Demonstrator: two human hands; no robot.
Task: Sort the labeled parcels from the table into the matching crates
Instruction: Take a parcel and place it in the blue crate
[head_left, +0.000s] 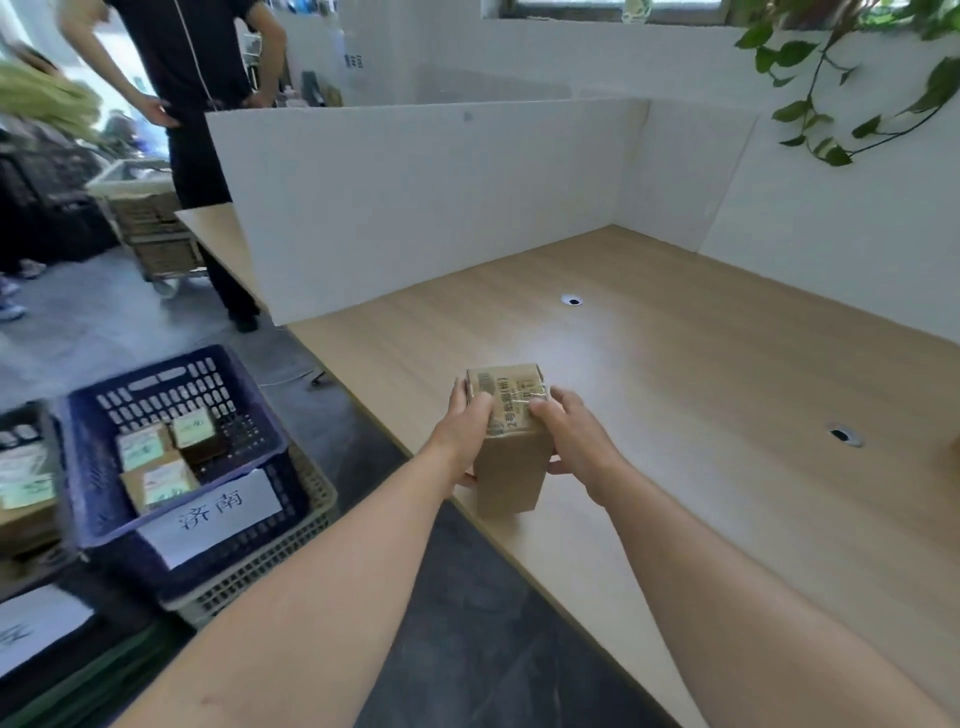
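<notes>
Parcel (511, 452) stands at the table (675, 395) edge; your left hand (463, 432) and right hand (581, 441) grip its sides, thumbs on top. The blue crate (96, 467) holds 3 parcels; this 1 remains unsorted.

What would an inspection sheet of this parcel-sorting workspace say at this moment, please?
Surface: light wooden table with two grommet holes.
Job's things: cardboard parcel with a printed label on top, held upright at the table's near edge. The blue crate left of the table carries a paper sign, holds several labeled parcels, and sits on a beige crate.
Clutter: brown object cut off at the table's right edge, unidentifiable.
Hands: left hand and right hand each grip a side of the parcel, thumbs on top.
Cables: nothing seen on the table.
Surroundings: white partition boards, hanging plant, person standing behind.
</notes>
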